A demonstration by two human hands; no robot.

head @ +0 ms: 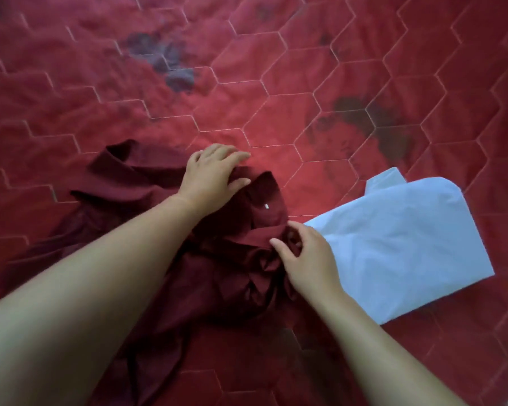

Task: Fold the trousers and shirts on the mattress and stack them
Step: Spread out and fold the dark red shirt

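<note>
A dark maroon shirt [147, 183] lies crumpled on the red quilted mattress [276, 68], its collar with a small white button turned up near the middle. My left hand [211, 174] lies on the cloth just left of the collar, fingers curled into the fabric. My right hand [308, 259] pinches the fabric below the collar at the shirt's right edge. A folded light blue shirt [405, 247] lies flat to the right, close beside my right hand.
The mattress cover has a hexagon stitch pattern and dark flower prints [165, 57] toward the back. Bare mattress stretches away beyond both garments and at the front right.
</note>
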